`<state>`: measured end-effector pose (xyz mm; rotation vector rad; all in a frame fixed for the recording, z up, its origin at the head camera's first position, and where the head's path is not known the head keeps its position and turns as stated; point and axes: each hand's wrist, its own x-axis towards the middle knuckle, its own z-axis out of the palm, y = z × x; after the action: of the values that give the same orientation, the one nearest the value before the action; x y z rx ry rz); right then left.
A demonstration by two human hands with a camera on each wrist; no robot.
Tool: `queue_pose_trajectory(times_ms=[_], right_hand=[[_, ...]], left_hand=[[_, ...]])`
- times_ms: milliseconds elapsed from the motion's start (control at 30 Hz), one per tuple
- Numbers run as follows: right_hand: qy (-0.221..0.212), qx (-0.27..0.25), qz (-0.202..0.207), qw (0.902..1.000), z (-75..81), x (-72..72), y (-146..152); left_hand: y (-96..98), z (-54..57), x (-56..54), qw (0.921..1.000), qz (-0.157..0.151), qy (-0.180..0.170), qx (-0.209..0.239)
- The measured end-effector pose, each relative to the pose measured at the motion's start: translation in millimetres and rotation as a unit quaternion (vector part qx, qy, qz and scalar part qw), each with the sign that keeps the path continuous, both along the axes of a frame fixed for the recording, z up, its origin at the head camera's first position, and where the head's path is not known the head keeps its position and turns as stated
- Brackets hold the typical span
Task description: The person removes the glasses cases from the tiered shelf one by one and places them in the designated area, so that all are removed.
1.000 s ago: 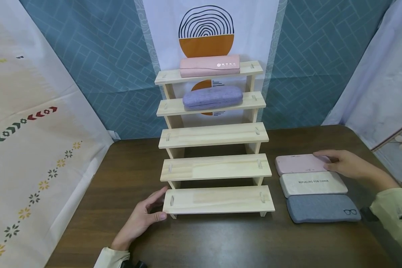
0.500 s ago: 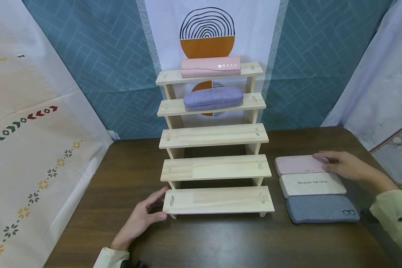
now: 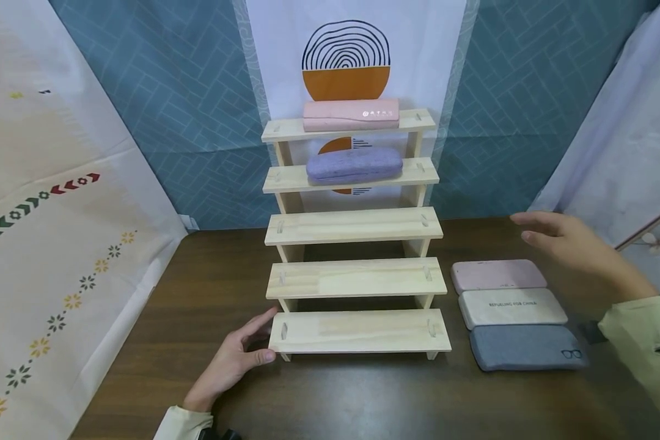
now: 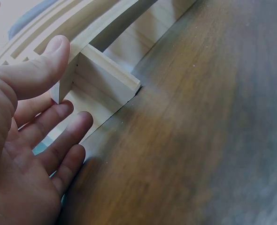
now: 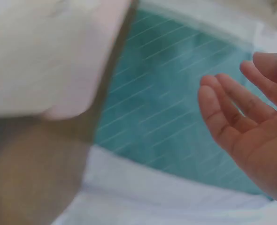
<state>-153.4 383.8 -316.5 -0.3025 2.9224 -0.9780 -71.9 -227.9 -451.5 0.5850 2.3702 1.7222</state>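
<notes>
My left hand (image 3: 233, 362) holds the left end of the bottom board of a stepped wooden display rack (image 3: 360, 330). In the left wrist view, the thumb (image 4: 54, 58) lies along the board's end and fingertips touch its corner. My right hand (image 3: 574, 247) hangs in the air behind three glasses cases, fingers extended and holding nothing. The cases lie in a row on the table: a pale pink one (image 3: 497, 275), a white one (image 3: 511, 307) with lettering, and a blue-grey one (image 3: 528, 348) with a glasses print. In the right wrist view, cases are blurred.
A pink glasses case (image 3: 351, 116) sits on the rack's top tier. Below it, on the second tier, lies a purple case (image 3: 354, 166). The dark wooden table (image 3: 357, 400) meets a blue patterned backdrop (image 3: 198, 122) and a white cloth (image 3: 60, 275) at the left.
My right hand has lifted off the pale pink case and moved up and away from it. That case stays in the row. My left hand stays at the rack; the view tilts slightly.
</notes>
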Motion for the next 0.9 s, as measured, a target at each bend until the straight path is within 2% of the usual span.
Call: queue_pose_trajectory(times_ms=[167, 267, 667, 900], right_hand=[[0.076, -0.044, 0.022, 0.9959, 22.6, -7.1, -29.2], [0.102, -0.067, 0.029, 0.9921, 34.1, -13.4, -46.2], [0.117, -0.125, 0.041, 0.9843, 80.6, -30.8, -108.7], [0.122, -0.15, 0.066, 0.9789, 97.2, -48.2, -134.9]], left_hand=[[-1.2, -0.1, 0.9, 1.0, 0.0, -0.002, 0.002], [-1.1, -0.3, 1.6, 1.0, 0.0, -0.007, 0.004], [-1.9, 0.5, 0.6, 0.9999, 0.009, -0.008, -0.001], [-3.3, -0.8, 0.5, 1.0, -0.001, 0.006, -0.001]])
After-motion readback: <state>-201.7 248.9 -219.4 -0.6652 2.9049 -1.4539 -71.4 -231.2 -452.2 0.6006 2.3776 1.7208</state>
